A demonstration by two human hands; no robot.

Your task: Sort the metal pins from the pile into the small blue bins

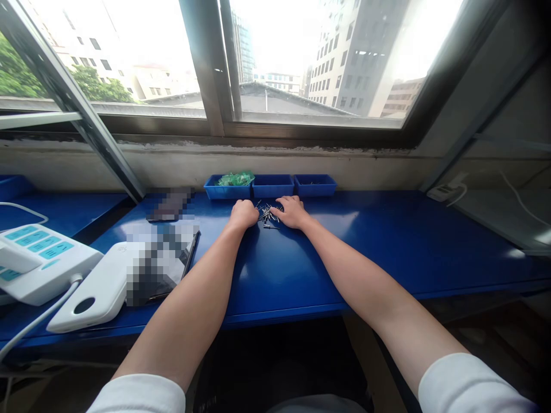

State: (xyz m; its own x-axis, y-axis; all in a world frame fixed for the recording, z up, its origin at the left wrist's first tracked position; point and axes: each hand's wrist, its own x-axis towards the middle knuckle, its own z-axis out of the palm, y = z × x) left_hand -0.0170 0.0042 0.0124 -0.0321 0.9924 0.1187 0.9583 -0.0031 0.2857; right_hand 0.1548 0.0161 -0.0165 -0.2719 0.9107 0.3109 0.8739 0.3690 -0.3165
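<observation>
A loose pile of thin metal pins (269, 213), which look like pop rivets, lies on the blue tabletop (284, 269) between my two hands. My left hand (244, 214) is curled closed at the pile's left edge; its fingertips are turned away, so what they hold is hidden. My right hand (293, 212) rests at the right side of the pile with fingers apart, thumb and fingertips touching or just over the pins. One single rivet (271, 226) lies a little nearer to me than the rest.
Behind the pile stand three blue bins: the left bin (210, 189) with a green plastic bag (236, 178), a middle bin (272, 186), and a right bin (321, 188) with small dark pieces. Leftward lie a white power bank (97, 289), a power strip (47, 258) and blurred flat items.
</observation>
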